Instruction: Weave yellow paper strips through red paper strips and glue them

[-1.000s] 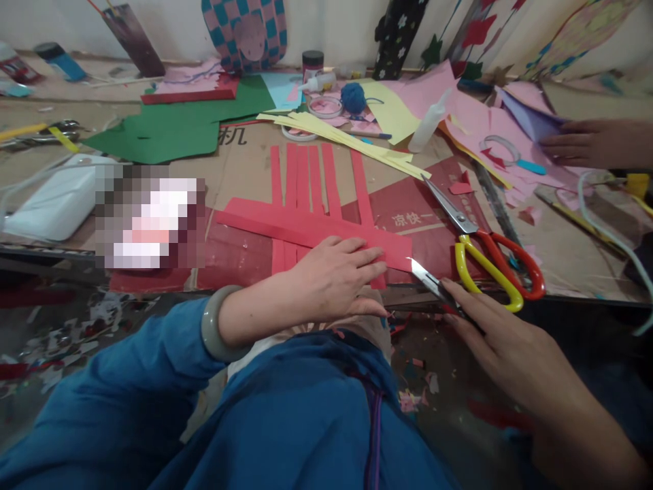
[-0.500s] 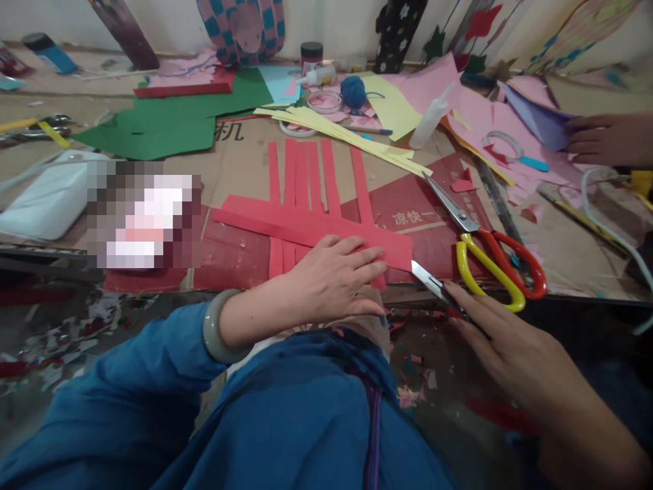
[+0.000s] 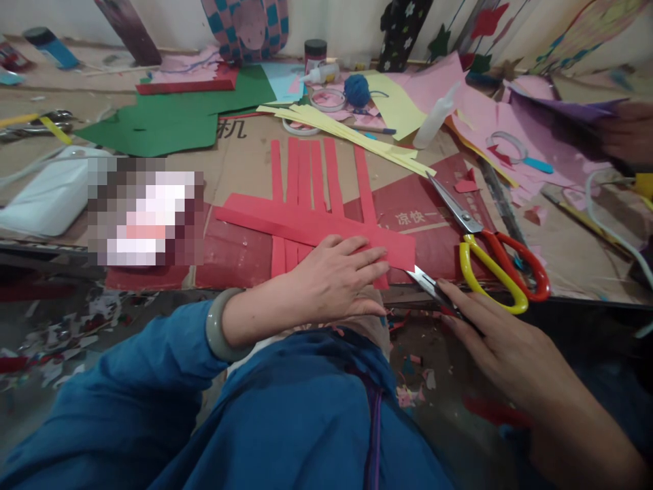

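My left hand (image 3: 331,275) lies flat, fingers stretched, on a wide red paper strip (image 3: 286,221) that crosses several upright red strips (image 3: 306,170) on a cardboard sheet (image 3: 245,156). My right hand (image 3: 505,354) grips a craft knife (image 3: 423,279) low at the table's front edge, fingers laid along its handle. The bare blade tip touches the right end of the wide red strip, just beyond my left fingertips. A grey bangle (image 3: 219,327) sits on my left wrist.
Red-and-yellow-handled scissors (image 3: 490,252) lie right of the knife. Farther back are yellow strips (image 3: 352,139), a glue bottle (image 3: 433,119), blue yarn (image 3: 356,88), green paper (image 3: 168,122) and pink sheets. A white box (image 3: 45,197) sits at left. Another person's hand (image 3: 627,133) holds purple paper at far right.
The knife blade has crept slightly left to the end of the wide red strip. My left hand stays put. The other person's hand has lifted a purple sheet.
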`<state>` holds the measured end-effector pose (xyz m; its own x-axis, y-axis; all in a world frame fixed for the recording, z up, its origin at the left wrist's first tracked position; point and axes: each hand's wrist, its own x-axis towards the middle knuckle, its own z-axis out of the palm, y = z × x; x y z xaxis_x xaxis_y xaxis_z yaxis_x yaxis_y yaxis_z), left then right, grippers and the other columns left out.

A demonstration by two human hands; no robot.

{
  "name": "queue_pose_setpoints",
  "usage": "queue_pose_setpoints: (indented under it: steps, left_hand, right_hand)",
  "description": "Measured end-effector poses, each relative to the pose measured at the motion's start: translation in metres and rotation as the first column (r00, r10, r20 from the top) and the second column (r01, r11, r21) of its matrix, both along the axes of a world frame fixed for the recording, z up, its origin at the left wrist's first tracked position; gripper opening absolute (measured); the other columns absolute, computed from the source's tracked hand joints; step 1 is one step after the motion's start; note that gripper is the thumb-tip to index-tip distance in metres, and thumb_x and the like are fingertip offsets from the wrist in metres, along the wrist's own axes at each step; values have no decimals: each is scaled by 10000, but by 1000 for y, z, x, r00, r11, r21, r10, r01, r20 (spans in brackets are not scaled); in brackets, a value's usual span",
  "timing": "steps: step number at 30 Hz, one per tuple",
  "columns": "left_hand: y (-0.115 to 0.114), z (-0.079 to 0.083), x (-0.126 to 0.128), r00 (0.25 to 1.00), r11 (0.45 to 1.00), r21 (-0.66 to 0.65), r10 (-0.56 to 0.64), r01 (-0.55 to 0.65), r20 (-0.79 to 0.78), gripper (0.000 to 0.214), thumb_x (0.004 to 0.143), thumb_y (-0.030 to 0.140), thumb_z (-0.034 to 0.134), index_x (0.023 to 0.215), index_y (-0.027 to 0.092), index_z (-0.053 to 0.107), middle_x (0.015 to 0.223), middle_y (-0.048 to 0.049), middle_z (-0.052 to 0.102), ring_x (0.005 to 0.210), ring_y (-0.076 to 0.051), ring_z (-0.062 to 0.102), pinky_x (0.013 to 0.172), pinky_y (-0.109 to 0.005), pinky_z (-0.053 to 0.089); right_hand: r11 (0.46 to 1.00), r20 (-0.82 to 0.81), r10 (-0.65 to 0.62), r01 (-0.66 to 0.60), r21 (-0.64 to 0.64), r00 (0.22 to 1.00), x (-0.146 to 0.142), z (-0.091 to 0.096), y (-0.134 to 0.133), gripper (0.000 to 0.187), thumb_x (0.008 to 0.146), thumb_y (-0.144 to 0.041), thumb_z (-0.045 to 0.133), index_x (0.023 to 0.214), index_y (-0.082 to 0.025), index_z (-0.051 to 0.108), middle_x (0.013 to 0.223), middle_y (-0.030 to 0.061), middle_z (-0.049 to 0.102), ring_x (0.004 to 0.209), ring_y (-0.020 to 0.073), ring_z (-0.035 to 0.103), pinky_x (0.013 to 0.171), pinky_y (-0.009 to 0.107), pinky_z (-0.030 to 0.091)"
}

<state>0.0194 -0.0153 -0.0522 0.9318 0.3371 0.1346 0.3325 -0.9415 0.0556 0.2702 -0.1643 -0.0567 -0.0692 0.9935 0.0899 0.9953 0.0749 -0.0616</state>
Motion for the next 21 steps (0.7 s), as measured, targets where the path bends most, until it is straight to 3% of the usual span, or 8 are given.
queue_pose_setpoints:
  steps: [5, 12, 21]
  left_hand:
    - [0, 2, 0, 1000, 1000, 0, -4, 5, -16, 656, 958, 669, 375, 1398, 214, 548, 1468, -74, 548, 1290, -262, 512, 924, -391, 410]
    - [0, 0, 0, 1000, 1000, -1, -2, 2, -5, 677, 952, 681, 372, 1416, 214, 528, 1473, -71, 544, 1301, -268, 509, 937, -392, 409]
    - [-1, 0, 1, 1000, 1000, -7, 0, 0, -6, 677, 942, 688, 391, 1398, 212, 547, 1472, -83, 542, 1306, -270, 505, 952, -393, 410]
  right_hand:
    - [1000, 1, 12, -12, -11, 1000, -5, 2, 2, 454, 998, -362, 387, 1404, -275, 574, 1196, 81, 713, 957, 240, 724, 605, 293, 603]
    - [995, 30, 97, -98, 33, 995, -14, 7, 9, 427, 1017, -327, 370, 1351, -173, 587, 1094, 84, 737, 881, 207, 734, 530, 257, 559]
    - [992, 40, 114, -115, 41, 993, -22, 8, 14, 412, 1016, -319, 360, 1344, -184, 569, 1062, 83, 737, 834, 211, 734, 493, 269, 539]
